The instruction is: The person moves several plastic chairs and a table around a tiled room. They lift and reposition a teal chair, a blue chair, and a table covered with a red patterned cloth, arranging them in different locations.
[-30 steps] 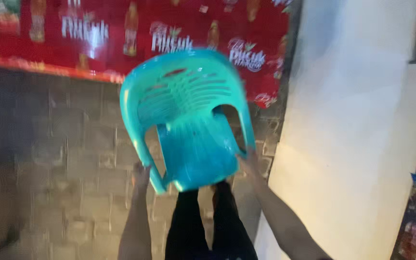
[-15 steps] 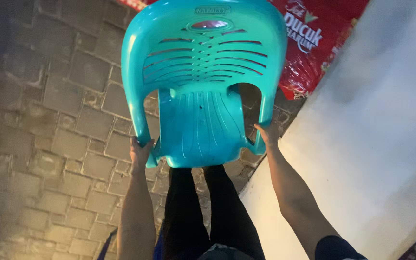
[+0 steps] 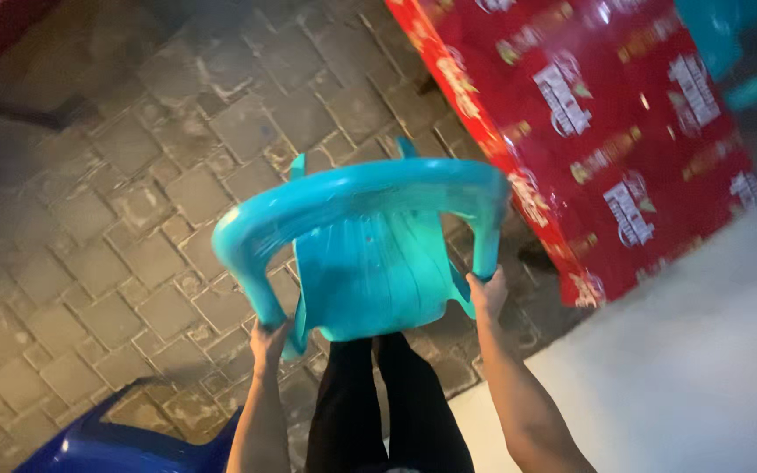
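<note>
Chair: a turquoise plastic armchair, held off the ground in front of the person's legs, above grey paving.
Left hand: the left hand is clenched around the lower end of the chair's left arm, near the seat's front corner.
Right hand: the right hand is clasped on the lower end of the right arm of the chair.
Progress: the chair is lifted and carried; as far as I can judge it is not yet set down, since none of the legs I can see touch the paving.
Facing: the seat tilts up towards the person's head, the curved top of the back is nearest the camera, and the legs point down and away.
Long axis: runs from the back's top rim to the legs, steeply tilted away from the person rather than upright.
Around: a red printed sheet hangs close on the right, a pale slab lies below it, and a blue chair sits at the lower left.
</note>
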Demonstrator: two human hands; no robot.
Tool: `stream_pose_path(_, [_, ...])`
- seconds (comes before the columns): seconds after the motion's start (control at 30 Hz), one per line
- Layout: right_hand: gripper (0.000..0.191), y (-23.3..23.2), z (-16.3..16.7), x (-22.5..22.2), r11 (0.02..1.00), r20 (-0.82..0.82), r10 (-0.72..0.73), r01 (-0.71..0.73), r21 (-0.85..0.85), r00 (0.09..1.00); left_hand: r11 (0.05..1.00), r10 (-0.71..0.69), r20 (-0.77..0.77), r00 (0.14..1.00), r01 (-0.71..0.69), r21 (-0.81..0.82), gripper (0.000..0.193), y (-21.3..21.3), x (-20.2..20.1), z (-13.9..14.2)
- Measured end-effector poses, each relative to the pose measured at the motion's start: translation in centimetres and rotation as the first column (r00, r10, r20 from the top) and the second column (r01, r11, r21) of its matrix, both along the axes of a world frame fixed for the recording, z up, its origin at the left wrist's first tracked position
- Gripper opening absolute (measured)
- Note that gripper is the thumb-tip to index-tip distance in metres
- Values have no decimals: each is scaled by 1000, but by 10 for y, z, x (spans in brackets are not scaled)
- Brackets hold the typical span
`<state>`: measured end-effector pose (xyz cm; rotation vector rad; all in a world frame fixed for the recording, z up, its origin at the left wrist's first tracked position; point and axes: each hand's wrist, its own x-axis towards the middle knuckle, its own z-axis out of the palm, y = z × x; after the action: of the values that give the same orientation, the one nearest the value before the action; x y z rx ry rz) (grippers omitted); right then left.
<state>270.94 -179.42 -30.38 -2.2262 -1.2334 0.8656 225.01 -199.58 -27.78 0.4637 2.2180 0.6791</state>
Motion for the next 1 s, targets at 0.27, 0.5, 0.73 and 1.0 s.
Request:
stream_pose_path(0.27, [59,44,-16,-187,848,2,512,-505,-163,859,897,394,-93,914,-405,-175,52,-133,-69,14])
stream_pose_path(0.5, [59,59,-25,-354,714,119,689,-642,-279,715,764,536,-165,828,-559,-321,63,-189,-140,-24])
stream_pose_path(0.73, [68,80,-25,-484,652,150,758,-731,-202,634,567,667,-187,721,-654,-500,67,-182,-197,-46])
stream_pose_path(1.0, [72,90,-22,-583,623,117,780,-747,-232,615,556,704,-284,651,-754,-349,65,-169,-274,-45])
